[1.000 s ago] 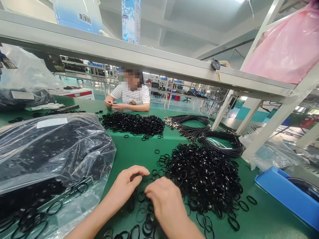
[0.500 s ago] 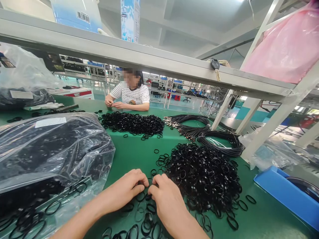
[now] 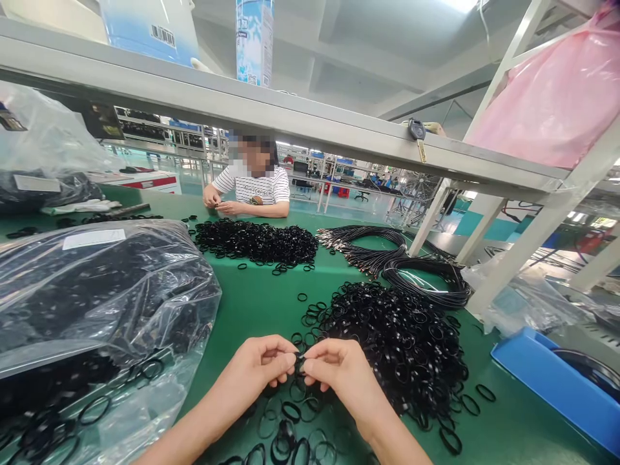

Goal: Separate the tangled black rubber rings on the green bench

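My left hand (image 3: 259, 369) and my right hand (image 3: 341, 373) meet fingertip to fingertip just above the green table (image 3: 261, 297). Both pinch the same small black rubber ring (image 3: 299, 363) between thumbs and forefingers. Loose black rings (image 3: 290, 439) lie scattered under my wrists. A big heap of black rings (image 3: 397, 342) sits right beside my right hand.
A clear plastic bag of black rings (image 3: 97, 290) fills the left side. Coiled black cables (image 3: 426, 278) lie behind the heap, and a blue tray (image 3: 557, 381) sits at the right. Across the table a person in a striped shirt (image 3: 254, 187) handles rings behind another pile (image 3: 256, 242). A grey shelf (image 3: 290, 123) spans overhead.
Both hands have lifted off the scattered rings and drawn together. They now pinch one ring between them, held slightly above the table.
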Tool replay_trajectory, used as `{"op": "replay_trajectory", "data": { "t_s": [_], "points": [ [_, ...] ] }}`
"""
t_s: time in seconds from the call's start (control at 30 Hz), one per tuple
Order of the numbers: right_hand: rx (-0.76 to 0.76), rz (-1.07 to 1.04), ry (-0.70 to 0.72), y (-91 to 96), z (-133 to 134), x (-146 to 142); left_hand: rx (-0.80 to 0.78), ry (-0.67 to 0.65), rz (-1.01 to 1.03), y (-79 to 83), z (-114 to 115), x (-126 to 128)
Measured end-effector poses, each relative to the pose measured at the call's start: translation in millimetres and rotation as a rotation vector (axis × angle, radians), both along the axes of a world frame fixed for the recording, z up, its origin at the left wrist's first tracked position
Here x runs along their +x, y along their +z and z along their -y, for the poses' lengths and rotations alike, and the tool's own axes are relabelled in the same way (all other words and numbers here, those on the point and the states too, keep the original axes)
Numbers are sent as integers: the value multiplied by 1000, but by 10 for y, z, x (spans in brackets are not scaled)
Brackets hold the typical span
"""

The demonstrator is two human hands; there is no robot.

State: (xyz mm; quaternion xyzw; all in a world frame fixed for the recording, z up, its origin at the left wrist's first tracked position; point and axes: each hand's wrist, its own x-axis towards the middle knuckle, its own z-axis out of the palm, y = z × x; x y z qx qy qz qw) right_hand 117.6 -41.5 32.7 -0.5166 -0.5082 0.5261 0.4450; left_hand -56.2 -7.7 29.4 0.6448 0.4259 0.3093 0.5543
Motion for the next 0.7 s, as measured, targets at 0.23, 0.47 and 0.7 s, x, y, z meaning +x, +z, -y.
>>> {"op": "replay_trajectory", "data": {
  "t_s": [0.23,0.47,0.7],
  "points": [
    [87,-90,10,-18,51,-78,8,7,25,43,61,67],
    [115,-54,18,-28,43,-40,57,-4,-44,0,94,61],
    [124,9,-90,-16,13,-67,234,7,-214,22,150,90]
  ]
}}
